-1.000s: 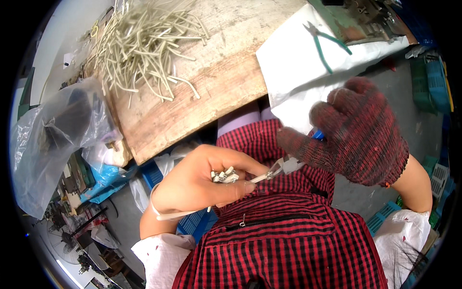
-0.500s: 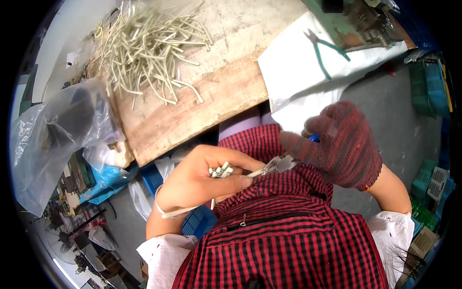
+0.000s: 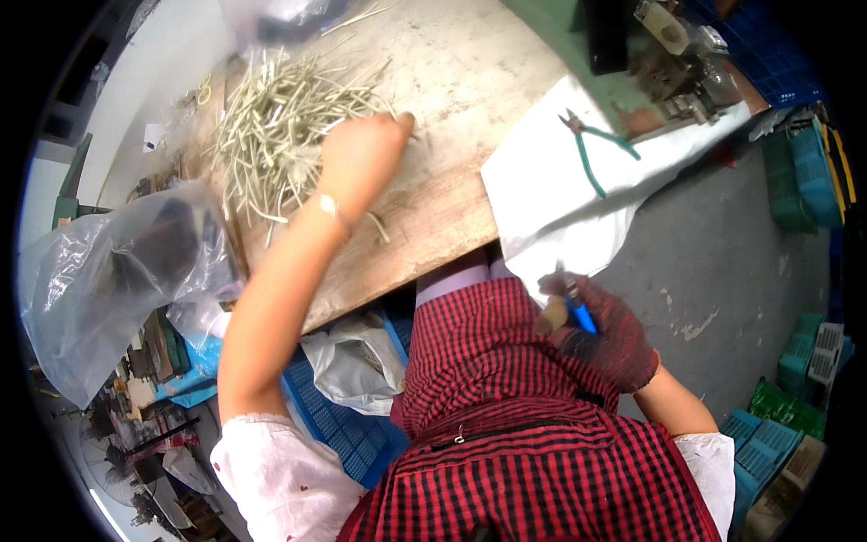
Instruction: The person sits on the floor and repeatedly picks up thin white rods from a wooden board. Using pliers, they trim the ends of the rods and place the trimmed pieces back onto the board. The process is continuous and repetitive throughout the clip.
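A loose heap of cut, cream-coloured wires or thin tubing pieces lies on the wooden tabletop. My bare left hand is over the heap's right side, its fingers curled down; what they hold, if anything, is hidden under the hand. Low in front of my red-and-black checked apron, my right hand wears a dark red knitted glove. It is closed round blue-handled pliers, whose tip points away from me and is blurred.
Green-handled pliers lie on a white sheet at the table's right. Metal machine parts stand behind them. A clear plastic bag hangs at the left. Beneath the table edge is a blue crate with a white bag.
My left hand has moved from the pliers' jaws up and away to the heap; the bundle of short pieces is out of sight. My right hand has drawn slightly lower with the pliers.
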A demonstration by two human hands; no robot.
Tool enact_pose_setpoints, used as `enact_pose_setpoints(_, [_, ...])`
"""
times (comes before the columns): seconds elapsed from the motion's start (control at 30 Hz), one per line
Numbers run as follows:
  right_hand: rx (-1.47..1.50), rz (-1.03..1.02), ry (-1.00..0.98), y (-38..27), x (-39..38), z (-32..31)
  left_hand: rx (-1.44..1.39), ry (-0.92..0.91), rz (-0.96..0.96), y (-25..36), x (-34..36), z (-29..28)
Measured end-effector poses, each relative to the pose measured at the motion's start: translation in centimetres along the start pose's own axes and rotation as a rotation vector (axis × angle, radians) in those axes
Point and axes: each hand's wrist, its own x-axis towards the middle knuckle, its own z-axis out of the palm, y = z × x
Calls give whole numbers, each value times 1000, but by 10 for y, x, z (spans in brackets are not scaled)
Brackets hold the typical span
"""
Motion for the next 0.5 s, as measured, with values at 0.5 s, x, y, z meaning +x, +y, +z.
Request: enact_pose_setpoints(0.5, [227, -20, -41, 32, 9, 10, -363, 333, 47, 40, -56, 0])
